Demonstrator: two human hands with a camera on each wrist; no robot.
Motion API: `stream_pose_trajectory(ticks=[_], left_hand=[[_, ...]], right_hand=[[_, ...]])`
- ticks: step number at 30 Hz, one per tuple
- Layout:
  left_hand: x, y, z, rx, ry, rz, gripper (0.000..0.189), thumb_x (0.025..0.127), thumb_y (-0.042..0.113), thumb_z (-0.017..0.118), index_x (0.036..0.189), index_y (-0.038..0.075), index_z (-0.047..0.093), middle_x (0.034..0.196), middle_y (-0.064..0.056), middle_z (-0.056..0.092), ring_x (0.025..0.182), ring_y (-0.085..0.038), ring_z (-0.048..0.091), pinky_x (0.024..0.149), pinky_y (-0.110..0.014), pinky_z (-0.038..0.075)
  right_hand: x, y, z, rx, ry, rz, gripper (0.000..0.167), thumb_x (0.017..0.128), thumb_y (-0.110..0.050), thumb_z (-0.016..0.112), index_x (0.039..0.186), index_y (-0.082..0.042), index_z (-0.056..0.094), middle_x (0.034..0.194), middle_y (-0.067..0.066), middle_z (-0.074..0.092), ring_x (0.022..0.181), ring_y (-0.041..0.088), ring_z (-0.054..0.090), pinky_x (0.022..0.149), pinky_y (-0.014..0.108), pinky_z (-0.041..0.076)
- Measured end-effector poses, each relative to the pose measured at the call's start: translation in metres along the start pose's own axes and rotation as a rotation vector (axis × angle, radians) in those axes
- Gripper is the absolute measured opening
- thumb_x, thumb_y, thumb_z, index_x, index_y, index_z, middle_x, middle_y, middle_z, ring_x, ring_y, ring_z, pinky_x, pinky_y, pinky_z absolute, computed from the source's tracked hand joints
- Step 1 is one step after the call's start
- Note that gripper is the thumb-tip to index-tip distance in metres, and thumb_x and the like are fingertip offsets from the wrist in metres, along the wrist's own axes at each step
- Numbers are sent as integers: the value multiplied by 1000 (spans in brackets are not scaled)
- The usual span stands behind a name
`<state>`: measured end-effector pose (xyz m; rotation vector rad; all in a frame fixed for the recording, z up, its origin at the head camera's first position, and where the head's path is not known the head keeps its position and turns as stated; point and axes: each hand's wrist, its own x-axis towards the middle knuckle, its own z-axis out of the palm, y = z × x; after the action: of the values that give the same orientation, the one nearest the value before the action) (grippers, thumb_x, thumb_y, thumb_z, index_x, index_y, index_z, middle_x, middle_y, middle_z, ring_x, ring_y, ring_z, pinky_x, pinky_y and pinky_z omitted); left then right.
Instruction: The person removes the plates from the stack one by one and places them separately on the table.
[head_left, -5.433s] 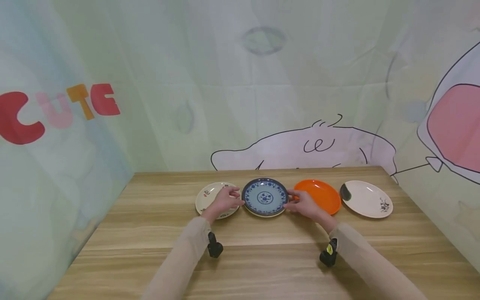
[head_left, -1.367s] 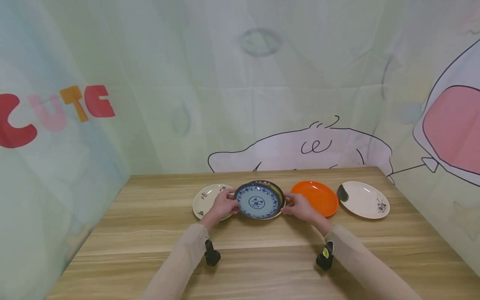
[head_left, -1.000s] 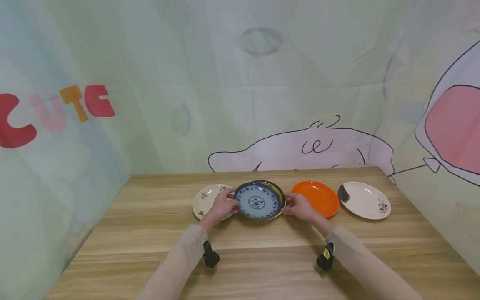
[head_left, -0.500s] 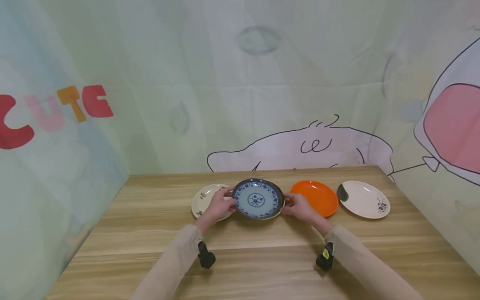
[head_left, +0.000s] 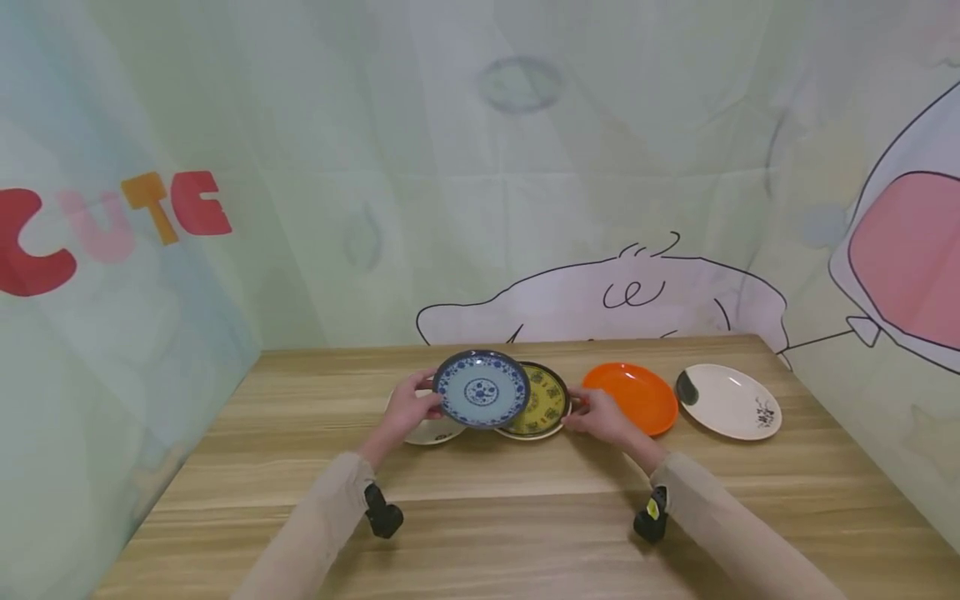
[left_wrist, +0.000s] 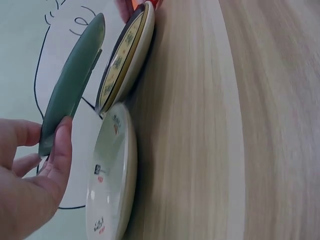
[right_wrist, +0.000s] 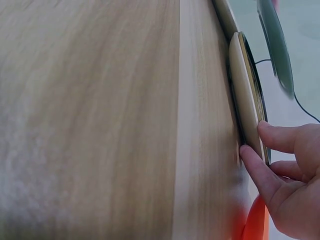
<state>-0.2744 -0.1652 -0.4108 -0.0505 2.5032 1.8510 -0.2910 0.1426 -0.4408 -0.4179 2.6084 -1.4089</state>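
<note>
My left hand (head_left: 411,406) pinches the left rim of a blue-and-white patterned plate (head_left: 482,392), which is raised and tilted. In the left wrist view, this plate (left_wrist: 72,82) is clear of the others, its green underside towards the camera. A yellow patterned plate (head_left: 549,404) with a dark rim lies stacked on a cream plate (head_left: 536,436), partly covered by the blue one in the head view. My right hand (head_left: 603,414) holds the right edge of that stack. Beneath the raised plate sits a cream plate with small printed figures (left_wrist: 112,175), largely hidden from the head camera.
An orange plate (head_left: 630,398) lies just right of the stack, close to my right hand. Farther right is an oval white plate (head_left: 727,402) with a dark patch. The wooden table (head_left: 495,525) meets a printed cloth backdrop (head_left: 322,208) behind the plates.
The blue plate has come off the top of the stack and moved up and left with my left hand, exposing the yellow plate. My right hand has stayed at the stack's right edge.
</note>
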Motion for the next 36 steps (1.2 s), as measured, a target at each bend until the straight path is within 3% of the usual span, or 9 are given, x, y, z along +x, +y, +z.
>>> stream_pose_trajectory(ticks=[10,25,36], left_hand=[[-8,-3,-35,-32,32,-43,55,86,-6,47,138,-2,29,124,-27,40,75,-16,58,73,-27,54],[-24,-15,-72,56,79,-5,53,87,-7,46,137,-7,28,123,-31,37,71,-11,58,74,-32,54],[-27,-21,-94,70,101,-6,57,86,-6,46,139,-6,25,125,-32,36,71,-9,58,71,-23,54]], right_hand=[[3,3,0,7,5,44,56,77,-4,69,126,10,46,101,19,63,69,13,57,59,26,51],[1,1,1,19,18,34,55,77,-2,68,126,10,46,97,19,63,68,13,57,58,25,52],[2,2,1,2,15,24,54,77,-3,68,125,10,47,100,20,63,67,12,58,57,25,51]])
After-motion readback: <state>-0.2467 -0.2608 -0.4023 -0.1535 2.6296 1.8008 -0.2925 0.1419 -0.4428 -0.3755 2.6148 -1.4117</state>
